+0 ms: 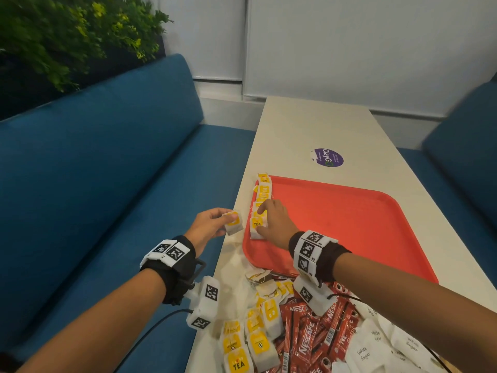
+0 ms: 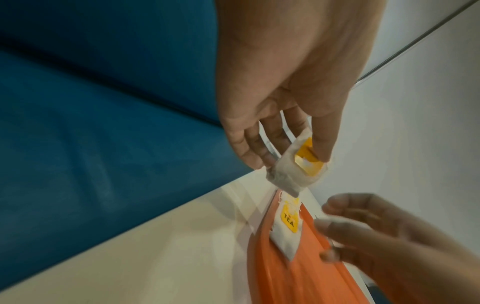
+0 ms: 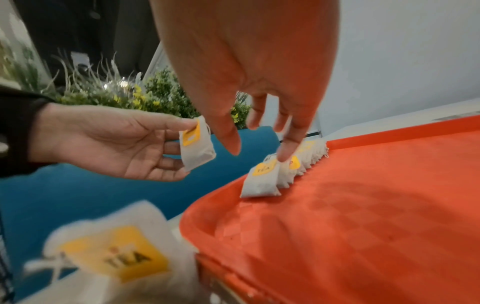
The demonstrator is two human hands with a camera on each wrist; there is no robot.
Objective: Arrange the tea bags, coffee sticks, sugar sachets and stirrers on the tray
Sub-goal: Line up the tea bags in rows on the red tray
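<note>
Tea bag (image 1: 233, 222) pinched in left hand (image 1: 207, 226), at 9 o'clock of tray (image 1: 349, 224) row (image 1: 262, 200); right hand (image 1: 274, 223) fingers straight, steadying row's near end.

- red tray (image 1: 349, 224) sits flat on the table, textured surface, mostly bare
- row of tea bags (image 1: 262, 200) runs along the tray's left edge, overlapping like shingles, white pouches with yellow tags, the nearest one reads TEA
- one more tea bag (image 1: 233, 222) is up in the air just left of the tray, pinched at its yellow tag, hanging tilted
- loose tea bags (image 1: 250, 343) are heaped on the table near the tray's front edge
- red coffee sticks (image 1: 317, 329) are piled messy right beside them
- white sugar sachets (image 1: 373, 345) lie jumbled to the right of the sticks
</note>
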